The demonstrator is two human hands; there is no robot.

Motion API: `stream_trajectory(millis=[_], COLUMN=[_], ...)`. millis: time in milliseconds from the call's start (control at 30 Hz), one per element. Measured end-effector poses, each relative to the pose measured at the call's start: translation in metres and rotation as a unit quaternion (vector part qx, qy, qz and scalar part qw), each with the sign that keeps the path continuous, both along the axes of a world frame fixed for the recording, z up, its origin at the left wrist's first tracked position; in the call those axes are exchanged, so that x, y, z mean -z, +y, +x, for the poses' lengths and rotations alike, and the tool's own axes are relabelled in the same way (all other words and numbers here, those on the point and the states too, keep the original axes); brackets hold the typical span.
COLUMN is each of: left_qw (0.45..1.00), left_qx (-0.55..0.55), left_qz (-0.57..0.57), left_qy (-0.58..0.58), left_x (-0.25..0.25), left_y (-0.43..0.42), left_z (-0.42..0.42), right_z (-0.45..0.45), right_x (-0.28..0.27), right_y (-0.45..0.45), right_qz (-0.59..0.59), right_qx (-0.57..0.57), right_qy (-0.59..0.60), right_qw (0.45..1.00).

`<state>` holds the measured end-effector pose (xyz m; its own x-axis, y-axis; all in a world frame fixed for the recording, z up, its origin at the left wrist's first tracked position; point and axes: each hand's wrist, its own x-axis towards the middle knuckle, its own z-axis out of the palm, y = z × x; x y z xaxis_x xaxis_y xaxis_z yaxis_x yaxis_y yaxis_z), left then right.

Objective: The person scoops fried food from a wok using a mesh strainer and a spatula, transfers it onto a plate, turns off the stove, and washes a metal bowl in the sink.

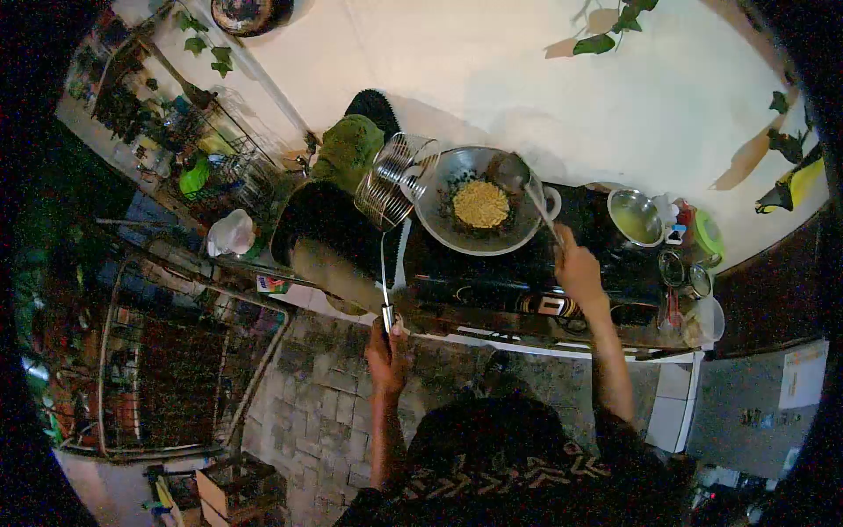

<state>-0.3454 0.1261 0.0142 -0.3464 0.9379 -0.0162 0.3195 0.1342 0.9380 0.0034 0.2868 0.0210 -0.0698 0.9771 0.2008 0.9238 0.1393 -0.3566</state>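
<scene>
A metal wok [436, 224] stands on the dark stove, with a mound of small yellow-brown pieces of food [480, 205] in its middle. My right hand [580, 270] is closed around the handle of a spatula [536, 193], whose head reaches into the wok's right side. My left hand [386, 353] grips the dark-tipped handle of a wire strainer [386, 200]. The strainer's wire basket is tilted just left of the wok, close to its rim. Exactly what the food is, I cannot tell.
A metal bowl [636, 218] with yellowish liquid stands right of the wok. Farther right are a green lid [707, 232] and a translucent container [703, 323]. Left of the strainer lies a green cloth-like thing [349, 152]. A crowded dish rack [237, 162] occupies the left counter.
</scene>
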Motion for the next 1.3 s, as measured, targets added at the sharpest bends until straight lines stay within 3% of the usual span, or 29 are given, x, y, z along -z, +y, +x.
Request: stream_trajectory(millis=[133, 233, 333, 400, 433, 567, 633, 667, 700, 900, 1033, 1133, 1200, 1300], left_qw=[0.998, 0.995, 0.995, 0.996, 0.997, 0.996, 0.996, 0.991, 0.993, 0.990, 0.990, 0.972, 0.985, 0.985], left_qx=[0.015, 0.004, 0.031, 0.024, 0.030, 0.092, 0.082, 0.071, 0.086, 0.127, 0.139, 0.113, 0.166, 0.160], left_qz=[0.024, 0.049, 0.066, 0.074, 0.063, 0.009, -0.031, -0.075, 0.059, -0.008, 0.011, 0.170, -0.022, 0.012], left_qy=[0.057, 0.091, 0.066, 0.041, 0.030, 0.021, -0.035, -0.089, 0.058, -0.059, -0.028, 0.114, -0.048, -0.069], left_x=[-0.015, 0.001, 0.000, 0.010, 0.010, -0.024, -0.025, -0.024, -0.013, -0.007, 0.025, 0.030, 0.027, 0.026], left_y=[0.001, 0.001, 0.011, 0.017, 0.019, 0.034, 0.036, 0.039, 0.052, 0.075, 0.087, 0.089, 0.096, 0.099], left_z=[0.007, -0.003, -0.016, -0.024, -0.030, -0.048, -0.052, -0.052, -0.052, -0.060, -0.059, -0.055, -0.060, -0.059], right_z=[0.000, -0.017, -0.037, -0.045, -0.048, -0.062, -0.071, -0.073, -0.076, -0.075, -0.076, -0.071, -0.061, -0.046], right_x=[0.015, 0.014, 0.010, 0.025, 0.034, 0.036, 0.031, 0.028, 0.016, 0.010, -0.003, -0.003, 0.002, 0.007], right_y=[0.033, 0.040, 0.026, 0.024, 0.025, 0.018, 0.010, 0.007, 0.004, -0.006, -0.014, -0.014, -0.011, -0.003], right_qz=[0.006, -0.077, -0.123, -0.103, -0.074, -0.182, -0.044, -0.038, -0.058, -0.035, -0.057, -0.004, -0.012, -0.005], right_qx=[0.011, 0.022, -0.020, -0.116, -0.159, -0.106, -0.142, -0.138, -0.098, -0.022, 0.030, 0.032, 0.051, 0.076], right_qy=[-0.027, -0.059, -0.012, 0.163, 0.196, 0.257, 0.264, 0.261, 0.247, 0.165, 0.103, 0.015, -0.021, -0.076], right_qw=[1.000, 0.995, 0.992, 0.974, 0.965, 0.943, 0.953, 0.955, 0.962, 0.985, 0.993, 0.999, 0.998, 0.994])
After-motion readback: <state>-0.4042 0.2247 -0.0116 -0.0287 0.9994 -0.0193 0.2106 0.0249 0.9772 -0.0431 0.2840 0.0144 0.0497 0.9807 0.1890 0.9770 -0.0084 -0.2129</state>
